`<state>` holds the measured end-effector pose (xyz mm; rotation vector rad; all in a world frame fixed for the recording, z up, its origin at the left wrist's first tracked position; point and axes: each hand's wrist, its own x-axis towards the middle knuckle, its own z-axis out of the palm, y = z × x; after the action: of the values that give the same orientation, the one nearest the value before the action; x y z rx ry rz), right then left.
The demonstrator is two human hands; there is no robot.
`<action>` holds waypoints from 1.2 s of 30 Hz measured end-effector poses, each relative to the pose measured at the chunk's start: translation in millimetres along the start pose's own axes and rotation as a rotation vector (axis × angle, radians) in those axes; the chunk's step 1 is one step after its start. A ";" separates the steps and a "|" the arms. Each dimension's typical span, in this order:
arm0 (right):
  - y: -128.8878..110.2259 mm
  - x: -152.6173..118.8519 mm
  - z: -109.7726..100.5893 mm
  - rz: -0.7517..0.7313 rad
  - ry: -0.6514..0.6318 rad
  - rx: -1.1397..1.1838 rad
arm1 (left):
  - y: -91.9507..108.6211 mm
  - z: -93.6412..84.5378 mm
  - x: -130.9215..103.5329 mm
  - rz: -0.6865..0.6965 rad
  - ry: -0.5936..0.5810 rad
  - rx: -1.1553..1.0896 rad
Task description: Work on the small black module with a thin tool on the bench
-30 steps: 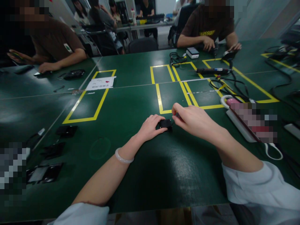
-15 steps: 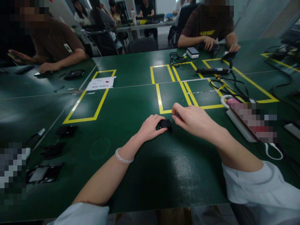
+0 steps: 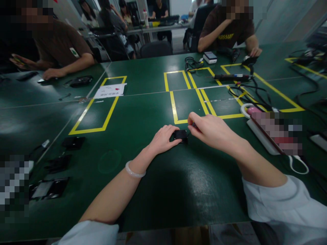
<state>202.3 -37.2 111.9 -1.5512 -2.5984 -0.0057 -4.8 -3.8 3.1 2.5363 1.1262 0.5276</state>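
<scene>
A small black box-like part (image 3: 181, 135) rests on the green table (image 3: 143, 204) in front of me. My left hand (image 3: 165, 137) grips it from the left, with the thumb on the near side and the fingers on the far side. Close by on the right, my right hand (image 3: 204, 126) is closed in a pinch. A thin dark piece shows between its fingertips and points toward the black part; its kind is too small to make out. Whether its tip touches the part, I cannot tell.
Yellow tape outlines (image 3: 175, 107) mark the table beyond my hands. Several black parts (image 3: 73, 143) lie to the left. A phone-like slab (image 3: 274, 132) lies to the right. Farther back are black cables (image 3: 260, 93) and a pen-shaped tool (image 3: 232, 77). Two people sit opposite.
My hands and the black part have hardly moved. The person across on the right has raised one hand from the table toward the head.
</scene>
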 end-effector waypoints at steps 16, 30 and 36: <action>3.4 -0.9 2.1 -0.019 -0.027 -0.011 | -3.3 0.8 -0.1 0.015 -0.003 0.018; 3.7 -1.5 1.6 -0.036 -0.030 -0.002 | -4.4 0.9 0.7 0.009 -0.006 -0.012; 4.0 -0.8 2.5 -0.007 -0.028 -0.036 | -4.6 1.0 0.9 0.003 -0.009 -0.024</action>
<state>205.9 -35.8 109.2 -1.5656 -2.6396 -0.0316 -6.8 -0.3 0.4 2.5181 1.1058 0.5264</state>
